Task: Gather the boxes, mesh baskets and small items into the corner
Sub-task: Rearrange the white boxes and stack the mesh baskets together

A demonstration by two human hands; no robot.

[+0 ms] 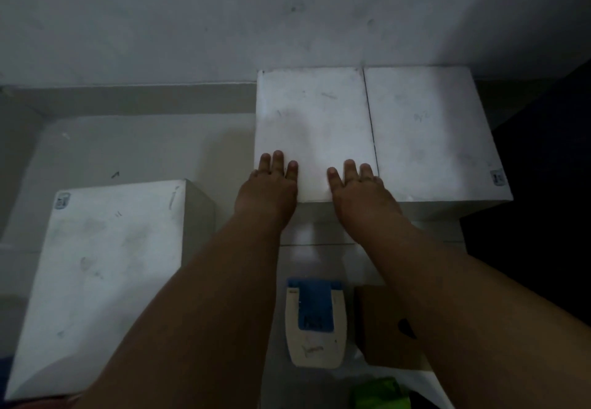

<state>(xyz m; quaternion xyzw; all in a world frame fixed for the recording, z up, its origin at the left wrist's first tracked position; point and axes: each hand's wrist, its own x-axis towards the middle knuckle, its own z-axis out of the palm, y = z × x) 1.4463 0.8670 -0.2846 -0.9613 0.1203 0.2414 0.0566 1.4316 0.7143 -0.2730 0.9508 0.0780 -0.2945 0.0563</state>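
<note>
White boxes, three of them, on the floor (144, 146). Both my hands lie flat on top of the middle box (316, 114), at its near edge. The left hand (267, 188) is by the near-left corner and the right hand (361, 191) is towards the near-right corner. Fingers are straight and a bit spread, holding nothing, w/ the palms over the edge.

The middle box sits w/ its far side up against the wall (224, 18). Its right side touches the right box (428, 127), w/ only a thin dark seam btw them. The right box also backs onto the wall and has a small label at its near-right corner. Past it the room is dark and I can't tell what's there.

The left box (105, 264) stands well apart from those two, nearer me, turned a bit, w/ a label at its far-left corner.

Btw my forearms on the floor is a blue and cream pack (315, 322). Just beside it on the right is a brown box (380, 328), partly under my right forearm. A green thing (380, 392) shows at the bottom edge, too cut off to tell what it is.
</note>
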